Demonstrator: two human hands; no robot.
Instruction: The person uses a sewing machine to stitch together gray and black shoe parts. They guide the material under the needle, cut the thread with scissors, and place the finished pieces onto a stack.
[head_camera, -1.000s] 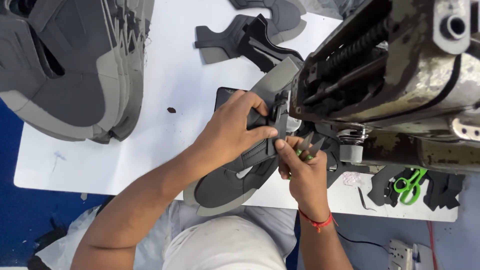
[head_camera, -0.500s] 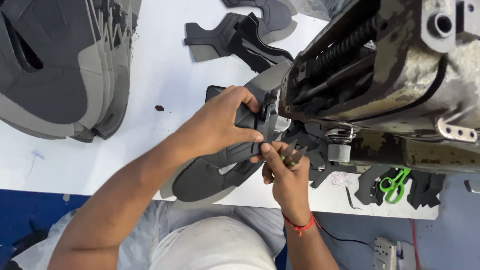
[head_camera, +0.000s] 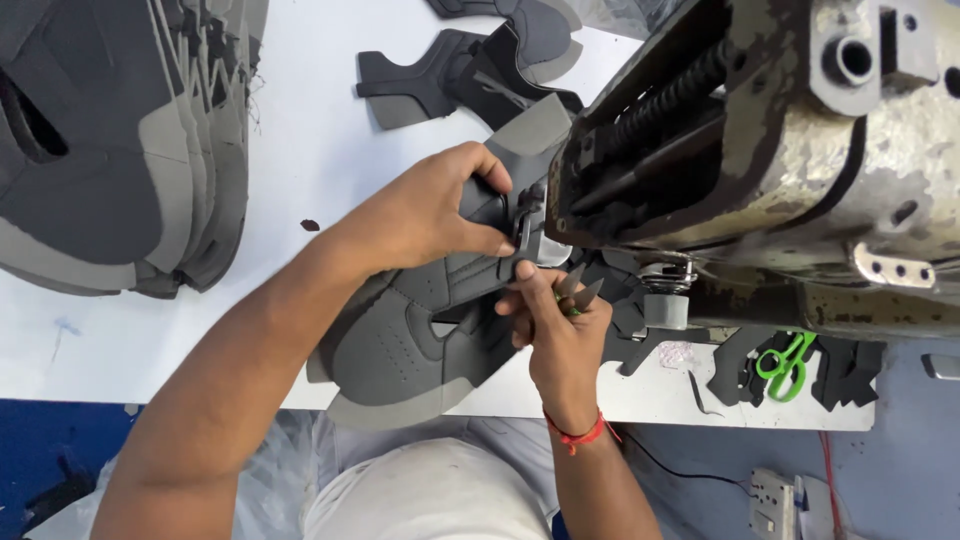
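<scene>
Left hand (head_camera: 435, 215) clamped over the grey shoe upper (head_camera: 420, 340), thumb and fingers pinching its top edge right against the needle area of the sewing machine (head_camera: 760, 150). Right hand (head_camera: 555, 325) closed around small thread snips (head_camera: 575, 290), blades pointing up beside the same edge, fingertips touching the upper. Upper lying half on the white surface (head_camera: 300, 150), its lower part hanging over the near edge toward the lap. To trim cleanly: keep the piece flat and taut under the left hand, bring only the blade tips to the thread, well clear of the material and the pinching fingers. Farther out: a stack of grey uppers (head_camera: 110, 150) at far left, dark cut pieces (head_camera: 470, 75) beyond, green-handled scissors (head_camera: 785, 362) under the machine.
</scene>
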